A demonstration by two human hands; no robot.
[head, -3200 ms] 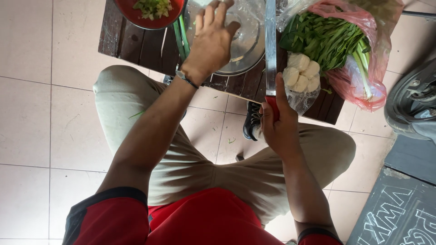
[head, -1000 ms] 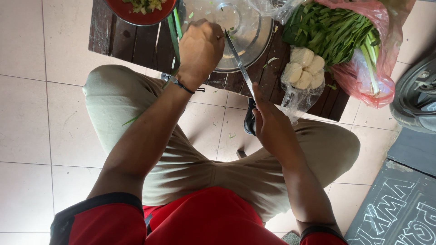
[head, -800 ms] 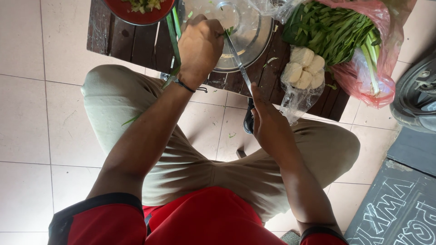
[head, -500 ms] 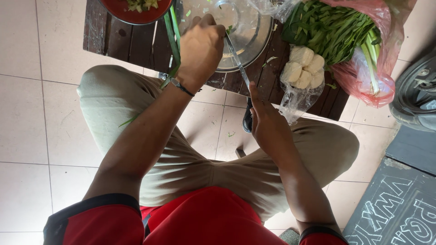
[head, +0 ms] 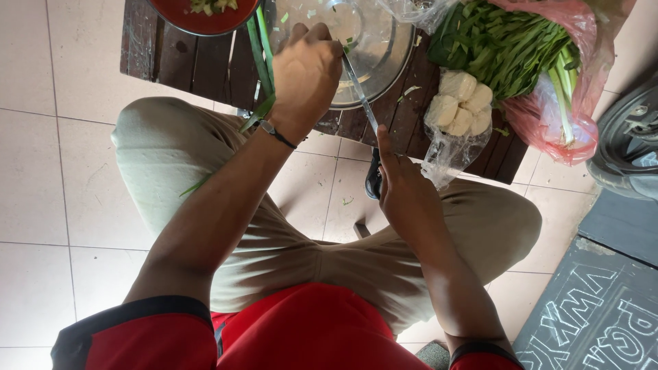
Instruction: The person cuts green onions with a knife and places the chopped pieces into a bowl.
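Here, a low dark wooden table (head: 205, 65) stands on pale floor tiles (head: 62, 171), top of frame.
Left hand (head: 305, 75) clenched on green stalks (head: 260, 48) over a steel bowl (head: 384, 41); right hand (head: 404, 188) grasps a knife (head: 360, 96).

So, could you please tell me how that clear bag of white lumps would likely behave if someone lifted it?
The clear bag looks thin and crinkled, so it would probably sag. The white lumps sit loose inside and may shift. Its open end hangs over the wooden table edge, so they might spill.
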